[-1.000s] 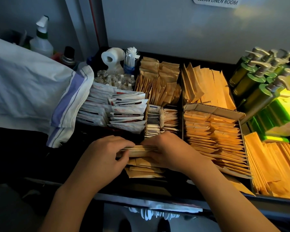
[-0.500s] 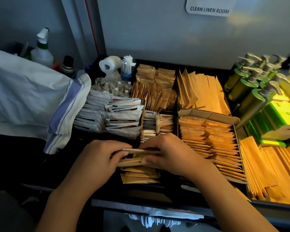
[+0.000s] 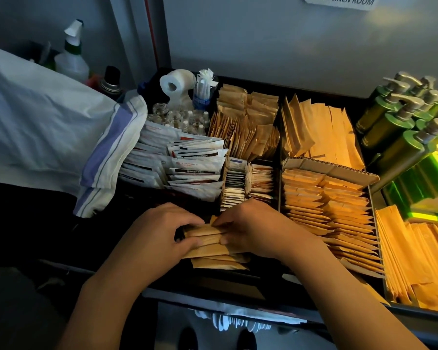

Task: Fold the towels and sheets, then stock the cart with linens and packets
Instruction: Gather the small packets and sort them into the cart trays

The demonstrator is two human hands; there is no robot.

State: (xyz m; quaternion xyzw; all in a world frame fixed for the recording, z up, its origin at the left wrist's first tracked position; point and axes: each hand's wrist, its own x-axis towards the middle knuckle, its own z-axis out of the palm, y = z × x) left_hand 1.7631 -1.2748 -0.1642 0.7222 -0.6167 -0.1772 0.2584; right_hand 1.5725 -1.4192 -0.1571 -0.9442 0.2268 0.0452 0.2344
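Observation:
A small stack of brown paper packets (image 3: pixel 208 238) lies in the front middle compartment of the black cart tray (image 3: pixel 213 286). My left hand (image 3: pixel 159 236) grips the stack's left end with curled fingers and thumb. From the right, my right hand (image 3: pixel 253 228) pinches the same stack, its fingertips on the packets' edges. More brown packets lie flat underneath. A folded white sheet with a blue stripe (image 3: pixel 104 150) hangs over the tray's left side.
White sachets (image 3: pixel 187 168) and small tea packets (image 3: pixel 238 183) fill compartments behind my hands. A cardboard box of tan packets (image 3: pixel 326 198) sits right. Green pump bottles (image 3: pixel 402 127), a tissue roll (image 3: pixel 177 84) and a spray bottle (image 3: pixel 71 54) stand at the back.
Both hands have lowered the packet stack toward the packets lying in the compartment, and my fingers have closed further over it. The view has tilted slightly.

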